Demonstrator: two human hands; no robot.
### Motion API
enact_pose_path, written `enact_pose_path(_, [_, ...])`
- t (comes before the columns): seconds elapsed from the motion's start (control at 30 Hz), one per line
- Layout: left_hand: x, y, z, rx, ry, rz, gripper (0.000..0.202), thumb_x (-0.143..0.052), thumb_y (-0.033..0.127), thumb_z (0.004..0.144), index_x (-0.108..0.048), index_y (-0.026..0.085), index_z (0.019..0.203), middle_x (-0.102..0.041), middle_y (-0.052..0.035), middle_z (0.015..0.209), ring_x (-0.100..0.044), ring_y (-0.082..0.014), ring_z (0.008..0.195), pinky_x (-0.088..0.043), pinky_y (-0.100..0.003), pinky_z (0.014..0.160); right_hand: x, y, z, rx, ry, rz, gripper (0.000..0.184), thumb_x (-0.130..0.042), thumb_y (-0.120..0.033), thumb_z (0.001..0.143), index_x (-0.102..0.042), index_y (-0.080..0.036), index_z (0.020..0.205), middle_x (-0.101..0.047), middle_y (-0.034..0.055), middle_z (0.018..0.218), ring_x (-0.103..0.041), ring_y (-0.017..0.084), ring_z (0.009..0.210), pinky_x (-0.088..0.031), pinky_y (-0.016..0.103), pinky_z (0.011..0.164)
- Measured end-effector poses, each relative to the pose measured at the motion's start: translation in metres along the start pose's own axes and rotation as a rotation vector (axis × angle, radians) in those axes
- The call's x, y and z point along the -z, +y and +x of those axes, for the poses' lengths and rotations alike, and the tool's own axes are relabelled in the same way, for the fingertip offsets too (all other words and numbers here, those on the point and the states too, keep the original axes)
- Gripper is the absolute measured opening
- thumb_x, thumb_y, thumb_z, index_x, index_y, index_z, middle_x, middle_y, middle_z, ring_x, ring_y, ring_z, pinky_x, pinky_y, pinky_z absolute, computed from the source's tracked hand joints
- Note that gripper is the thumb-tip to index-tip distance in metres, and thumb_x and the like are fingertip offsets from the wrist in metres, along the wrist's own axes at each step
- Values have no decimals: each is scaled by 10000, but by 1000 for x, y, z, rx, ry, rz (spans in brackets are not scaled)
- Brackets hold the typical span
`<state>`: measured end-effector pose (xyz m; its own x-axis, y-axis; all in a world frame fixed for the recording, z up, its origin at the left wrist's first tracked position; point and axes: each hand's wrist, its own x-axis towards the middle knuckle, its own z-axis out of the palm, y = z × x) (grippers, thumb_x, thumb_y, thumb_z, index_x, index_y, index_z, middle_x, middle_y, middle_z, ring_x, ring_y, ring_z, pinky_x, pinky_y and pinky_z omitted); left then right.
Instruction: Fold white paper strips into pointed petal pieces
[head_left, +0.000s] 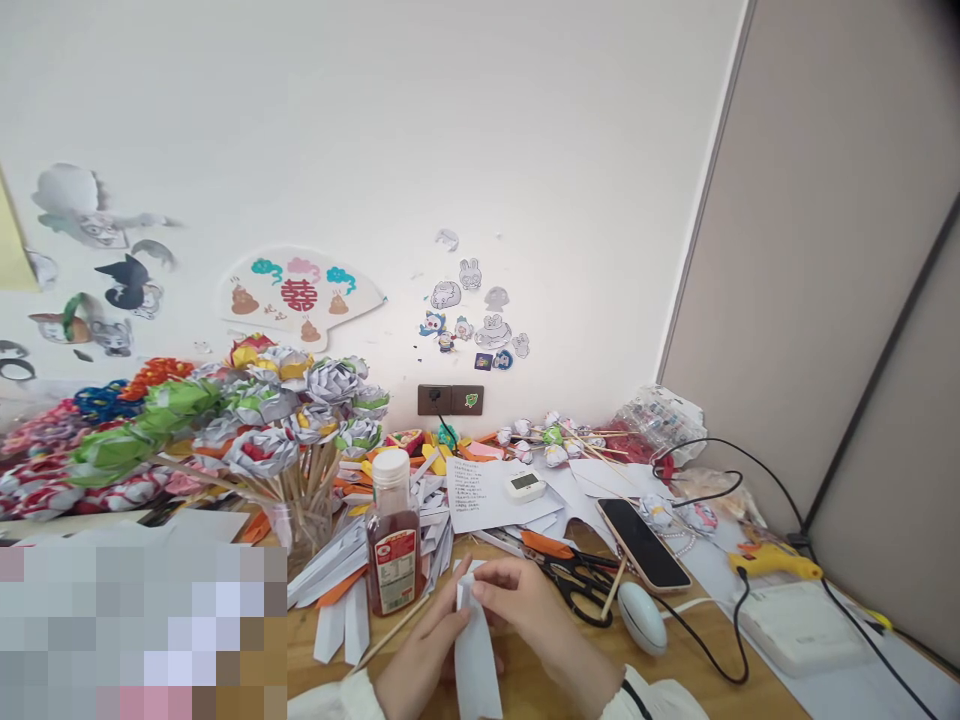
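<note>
Both my hands work a white paper strip point(477, 655) low at the middle of the wooden desk point(720, 690). My left hand point(424, 650) grips the strip's left edge, its fingers closed around it. My right hand point(525, 605) pinches the strip's folded top end. A thin wooden skewer point(390, 632) lies just left of my left hand. A brown bottle point(392, 535) with a white cap and red label stands upright right behind my left hand.
A glass jar of paper flowers on sticks point(285, 430) stands at the left. Black-and-orange scissors point(574, 580), a phone point(643, 542), a white mouse point(642, 617), a yellow glue gun point(776, 565) and cables lie at the right. Paper scraps point(495, 492) cover the back.
</note>
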<state>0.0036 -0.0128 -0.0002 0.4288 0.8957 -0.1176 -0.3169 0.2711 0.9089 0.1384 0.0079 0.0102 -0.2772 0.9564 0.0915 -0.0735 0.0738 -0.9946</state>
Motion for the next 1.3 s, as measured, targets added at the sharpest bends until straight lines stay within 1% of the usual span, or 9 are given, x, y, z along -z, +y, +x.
enact_pose_path(0.13, [2, -1, 2, 0, -50, -92, 802, -558, 359, 633, -115, 229, 1289, -620, -70, 914, -622, -228, 626, -452, -360, 621, 2, -2, -1, -18, -17, 41, 218, -662, -288, 576, -636, -139, 733, -606, 15, 657, -530, 122, 590, -400, 225, 550])
enact_pose_path(0.27, [3, -2, 5, 1, -31, -59, 774, -561, 401, 620, -177, 235, 1272, -624, -57, 873, -615, -213, 588, -449, -331, 577, 4, 1, 0, 72, 12, -73, 172, -642, -227, 584, -639, -144, 735, -619, 23, 702, -533, 145, 653, -401, 245, 613])
enact_pose_path(0.4, [5, -1, 8, -33, 118, 154, 551, -511, 421, 673, -396, 192, 1162, -627, -32, 753, -576, -183, 575, -434, -280, 518, 5, 5, 3, 118, 117, -234, 164, -622, -192, 579, -626, -144, 736, -610, 23, 712, -505, 143, 629, -392, 243, 594])
enact_pose_path(0.5, [6, 2, 9, -151, 190, 388, 386, -523, 396, 676, -557, 141, 964, -621, -29, 722, -547, -177, 635, -433, -267, 569, 4, 3, 3, 125, 144, -312, 167, -609, -164, 568, -620, -148, 733, -602, 16, 712, -486, 135, 613, -386, 234, 579])
enact_pose_path(0.6, [8, 2, 9, -291, 191, 497, 299, -509, 375, 696, -588, 132, 851, -621, -31, 757, -533, -187, 741, -422, -269, 671, 1, 0, 1, 140, 115, -351, 176, -577, -131, 573, -622, -152, 741, -604, 10, 716, -473, 120, 593, -383, 221, 565])
enact_pose_path(0.77, [13, -2, 13, -305, 251, 583, 294, -458, 403, 721, -562, 128, 735, -585, -16, 673, -517, -176, 687, -411, -267, 632, -2, 0, -2, 152, 95, -395, 177, -569, -121, 579, -624, -165, 742, -604, 6, 717, -471, 112, 579, -381, 215, 550])
enact_pose_path(1.0, [11, 3, 12, -325, 347, 693, 282, -472, 410, 699, -549, 139, 711, -564, -6, 658, -503, -170, 655, -391, -255, 609, 0, 1, -3, 74, -18, -119, 169, -588, -224, 644, -637, -148, 787, -628, 44, 795, -543, 163, 750, -407, 263, 689])
enact_pose_path(1.1, [9, 5, 10, -331, 404, 718, 260, -514, 399, 666, -553, 149, 722, -527, 23, 603, -476, -150, 589, -374, -239, 563, -1, 4, -2, 29, -25, -19, 186, -614, -285, 634, -644, -137, 743, -633, 42, 739, -555, 166, 721, -409, 268, 673])
enact_pose_path(1.3, [7, 4, 12, -310, 324, 539, 274, -528, 413, 652, -536, 141, 687, -534, 21, 589, -483, -141, 585, -379, -229, 540, -1, 6, 1, -12, 38, 3, 248, -679, -312, 553, -640, -129, 716, -633, 43, 719, -560, 170, 709, -413, 283, 683])
